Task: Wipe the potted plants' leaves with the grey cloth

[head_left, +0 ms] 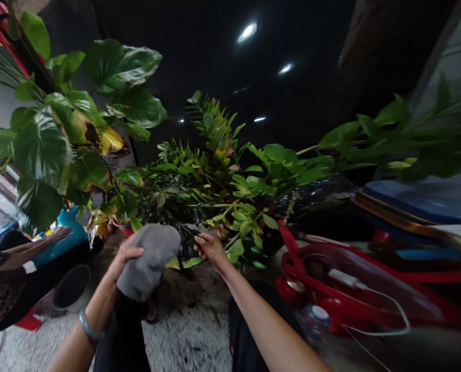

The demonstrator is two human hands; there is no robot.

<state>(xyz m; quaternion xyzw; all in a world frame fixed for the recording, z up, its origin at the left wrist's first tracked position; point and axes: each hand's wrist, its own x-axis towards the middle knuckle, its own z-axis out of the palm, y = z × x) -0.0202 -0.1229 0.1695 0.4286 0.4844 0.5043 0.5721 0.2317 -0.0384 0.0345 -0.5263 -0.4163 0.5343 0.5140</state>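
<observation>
A grey cloth (150, 258) drapes over the fingers of my left hand (124, 258), with the thumb lying across its edge. A pale green bangle circles that wrist. Just to the right, my right hand (212, 250) pinches a thin dark leaf or stem at the near edge of the plants. Small glossy green leaves (244, 227) hang close beside the right hand, some of them yellowing. Behind both hands rises a dense leafy plant (211, 129) with upright stems. The fingers under the cloth are hidden.
A broad-leaved plant (44, 144) fills the left. A person in dark trousers sits there beside a dark bucket (73, 287). On the right are a red basket (331, 279) with a white charger and cable (342, 279), a plastic bottle (316, 318) and stacked blue items (424, 201).
</observation>
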